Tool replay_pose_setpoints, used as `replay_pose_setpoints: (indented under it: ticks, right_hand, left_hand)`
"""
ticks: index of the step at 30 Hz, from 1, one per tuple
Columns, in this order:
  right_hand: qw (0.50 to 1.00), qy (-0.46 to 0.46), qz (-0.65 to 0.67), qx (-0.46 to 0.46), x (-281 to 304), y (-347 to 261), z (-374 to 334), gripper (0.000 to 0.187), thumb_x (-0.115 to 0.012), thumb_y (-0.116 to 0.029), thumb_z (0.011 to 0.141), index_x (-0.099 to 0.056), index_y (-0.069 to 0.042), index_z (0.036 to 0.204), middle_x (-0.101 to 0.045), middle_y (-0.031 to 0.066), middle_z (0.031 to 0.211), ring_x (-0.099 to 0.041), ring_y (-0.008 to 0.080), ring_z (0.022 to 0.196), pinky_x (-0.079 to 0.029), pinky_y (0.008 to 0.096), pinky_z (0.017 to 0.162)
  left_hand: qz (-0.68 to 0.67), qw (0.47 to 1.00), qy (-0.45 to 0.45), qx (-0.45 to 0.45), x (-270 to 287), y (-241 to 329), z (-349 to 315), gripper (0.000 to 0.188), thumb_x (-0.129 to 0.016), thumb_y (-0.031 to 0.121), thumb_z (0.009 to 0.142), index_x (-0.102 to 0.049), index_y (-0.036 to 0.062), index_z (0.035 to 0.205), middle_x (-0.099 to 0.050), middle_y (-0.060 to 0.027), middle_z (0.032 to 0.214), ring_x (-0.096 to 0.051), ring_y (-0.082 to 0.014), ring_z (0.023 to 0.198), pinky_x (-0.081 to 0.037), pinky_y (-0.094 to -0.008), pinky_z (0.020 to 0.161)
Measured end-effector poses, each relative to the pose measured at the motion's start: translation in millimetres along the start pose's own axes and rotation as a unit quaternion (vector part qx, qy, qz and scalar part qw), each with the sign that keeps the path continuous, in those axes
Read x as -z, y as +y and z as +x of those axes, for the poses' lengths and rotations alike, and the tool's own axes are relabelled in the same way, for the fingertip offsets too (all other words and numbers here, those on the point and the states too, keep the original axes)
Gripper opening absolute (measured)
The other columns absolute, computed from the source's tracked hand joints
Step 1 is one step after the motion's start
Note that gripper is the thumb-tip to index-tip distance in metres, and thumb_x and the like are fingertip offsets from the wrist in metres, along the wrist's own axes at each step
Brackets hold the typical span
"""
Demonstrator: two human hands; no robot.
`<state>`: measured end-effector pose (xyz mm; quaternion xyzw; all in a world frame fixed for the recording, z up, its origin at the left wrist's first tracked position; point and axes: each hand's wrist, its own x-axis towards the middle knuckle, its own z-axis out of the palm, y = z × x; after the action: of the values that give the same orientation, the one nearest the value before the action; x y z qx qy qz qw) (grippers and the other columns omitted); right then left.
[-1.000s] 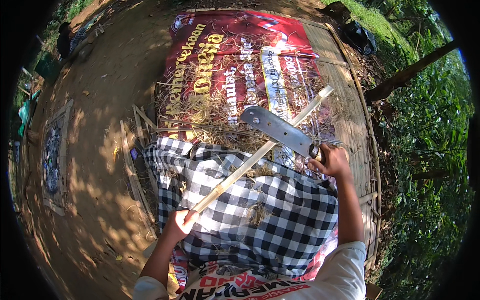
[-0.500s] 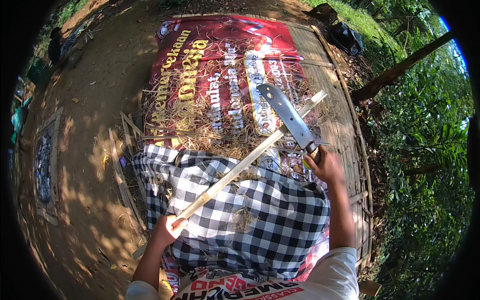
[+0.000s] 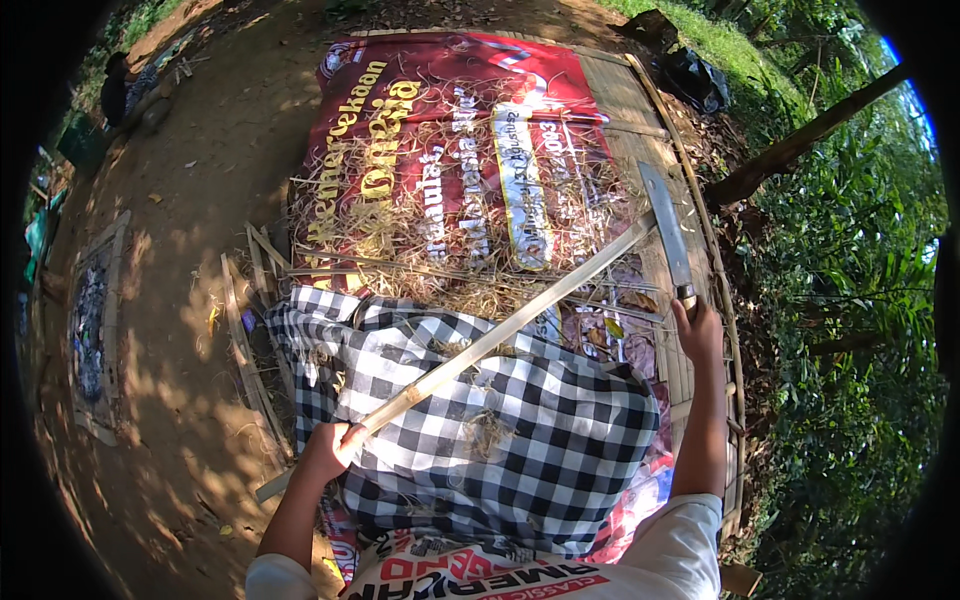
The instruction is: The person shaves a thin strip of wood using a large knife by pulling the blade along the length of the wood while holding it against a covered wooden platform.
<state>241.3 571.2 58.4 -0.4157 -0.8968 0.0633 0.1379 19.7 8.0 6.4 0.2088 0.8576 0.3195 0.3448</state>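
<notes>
My left hand (image 3: 332, 450) is closed round the near end of a long, pale bamboo strip (image 3: 510, 328). The strip slants up and to the right across my lap, which a black-and-white checked cloth (image 3: 540, 440) covers. In my right hand (image 3: 698, 328) is the handle of a machete (image 3: 667, 222), a broad grey blade pointing away from me. Its blade lies at the strip's far end; whether the two touch I cannot tell.
A red printed banner (image 3: 455, 75), strewn with curly bamboo shavings (image 3: 370, 225), covers a bamboo-slat platform (image 3: 610, 85). Loose bamboo pieces (image 3: 243, 335) lie on the left. A slanting wooden pole (image 3: 800, 140) and dense plants border the right side.
My right hand has carried the machete right along the strip to its far end, turning the blade more upright. The strip's far end has dropped slightly; my left hand keeps its hold.
</notes>
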Motion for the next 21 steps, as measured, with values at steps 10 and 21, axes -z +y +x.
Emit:
replay_pose_setpoints:
  ticks: [10, 21]
  right_hand:
    - [0.907, -0.003, 0.374, -0.196, 20.2, 1.1, -74.8, 0.023, -0.066, -0.022, 0.089, -0.056, -0.005, 0.078, -0.051, -0.0010, 0.056, -0.048, 0.0077, 0.046, -0.035, 0.0245, 0.042]
    - [0.947, -0.119, 0.282, 0.096, 14.9, -164.7, -151.4, 0.043, -0.080, -0.035, 0.071, -0.062, -0.001, 0.091, -0.064, 0.0154, 0.064, -0.064, 0.0326, 0.057, -0.049, 0.0378, 0.053]
  left_hand:
    - [-0.056, 0.998, -0.034, 0.008, 0.9, -2.0, -3.3, 0.024, -0.072, 0.023, 0.083, -0.068, -0.0006, 0.085, -0.054, -0.0080, 0.055, -0.046, -0.0089, 0.052, -0.039, -0.0305, 0.050]
    - [0.009, 0.995, -0.060, 0.084, 17.1, 27.3, -2.5, 0.050, -0.058, 0.040, 0.093, -0.053, -0.0001, 0.062, -0.039, -0.0033, 0.049, -0.034, -0.0127, 0.049, -0.030, -0.0357, 0.046]
